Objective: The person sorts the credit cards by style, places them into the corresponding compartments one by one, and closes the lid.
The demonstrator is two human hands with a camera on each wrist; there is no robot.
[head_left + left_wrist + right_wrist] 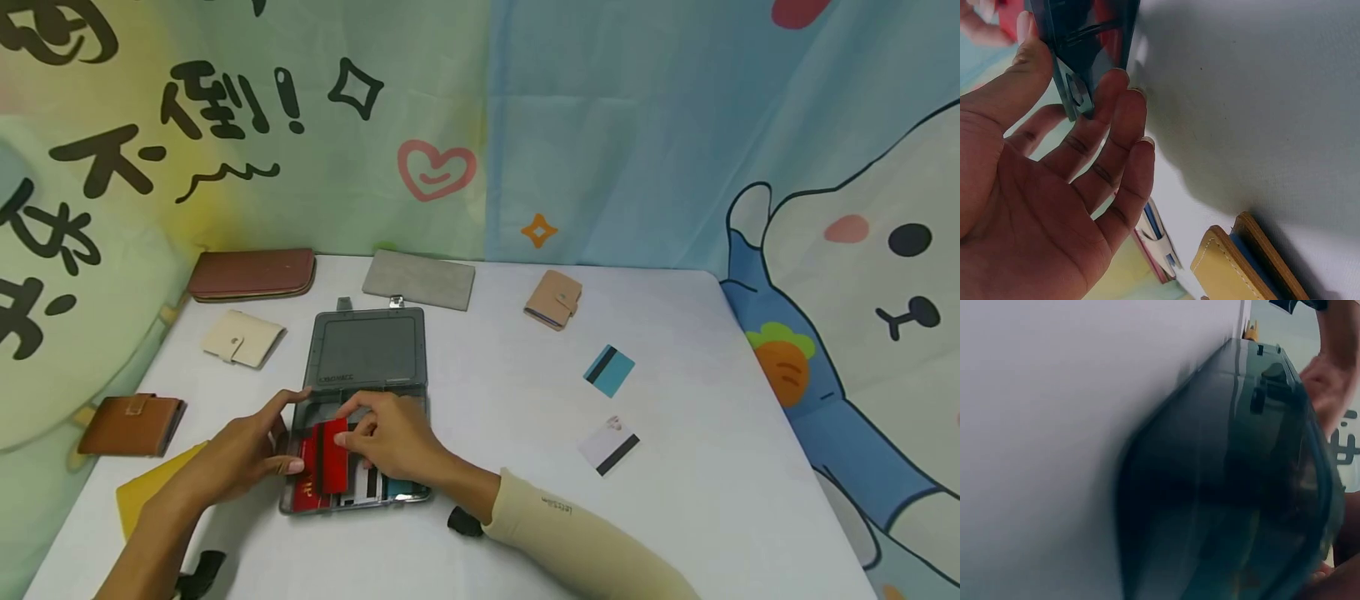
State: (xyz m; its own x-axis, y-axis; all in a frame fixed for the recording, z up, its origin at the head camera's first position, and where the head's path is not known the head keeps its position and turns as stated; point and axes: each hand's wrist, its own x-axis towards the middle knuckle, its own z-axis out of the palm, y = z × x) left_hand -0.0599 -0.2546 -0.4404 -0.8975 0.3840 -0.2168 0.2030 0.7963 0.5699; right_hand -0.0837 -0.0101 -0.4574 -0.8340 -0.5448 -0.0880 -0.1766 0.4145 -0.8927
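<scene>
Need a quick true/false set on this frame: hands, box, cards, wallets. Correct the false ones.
1. The right hand pinches a red rectangular card. True.
2. The left hand touches the translucent grey plastic box. True.
3. The box's lid is shut. False: the lid stands open.
4. The blue black-striped card right of the box covers the white black-striped card. False: both cards lie apart.
5. In the head view, the small tan leather-look wallet lies right of the flat grey wallet. True.

From where I stand, the head view looks forward and down over the grey case [367, 346]; the left-wrist view peers close from its left, the right-wrist view nearest; all share it.
</scene>
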